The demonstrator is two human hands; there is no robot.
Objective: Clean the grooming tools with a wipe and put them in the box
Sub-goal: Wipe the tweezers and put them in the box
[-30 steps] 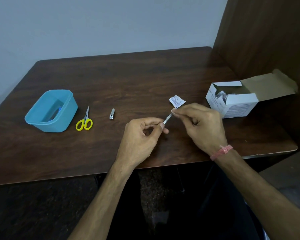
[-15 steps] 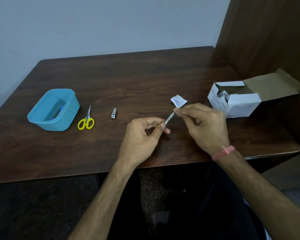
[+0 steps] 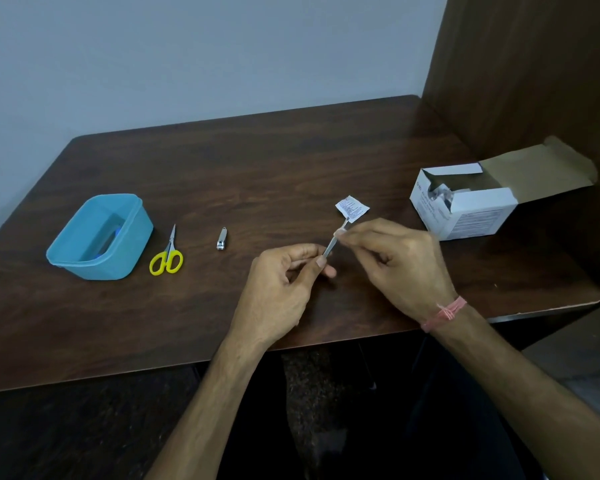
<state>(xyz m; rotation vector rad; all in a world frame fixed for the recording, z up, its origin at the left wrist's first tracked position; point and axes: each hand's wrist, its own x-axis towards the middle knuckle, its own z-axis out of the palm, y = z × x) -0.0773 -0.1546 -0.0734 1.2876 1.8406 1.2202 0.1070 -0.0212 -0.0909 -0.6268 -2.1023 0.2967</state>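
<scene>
My left hand [image 3: 284, 289] pinches the near end of a thin metal tool [image 3: 331, 245], probably tweezers, above the table. My right hand [image 3: 395, 265] pinches the tool's far part; the wipe itself is hidden under its fingertips. A torn white wipe sachet [image 3: 351, 208] lies on the table just beyond the tool's tip. Yellow-handled scissors [image 3: 167, 258] and a small metal nail clipper [image 3: 221, 239] lie on the table to the left. Further left stands the open blue plastic box [image 3: 132, 237], with something blue inside.
An open white cardboard carton of sachets [image 3: 471, 213] stands at the right, its flap leaning on a wooden side panel [image 3: 534, 81]. The dark wooden table [image 3: 257, 168] meets a grey wall at the back. My legs are below the near table edge.
My right hand's fingertips slid a little along the metal tool toward its far tip. The left hand kept its hold. The camera view shifted slightly.
</scene>
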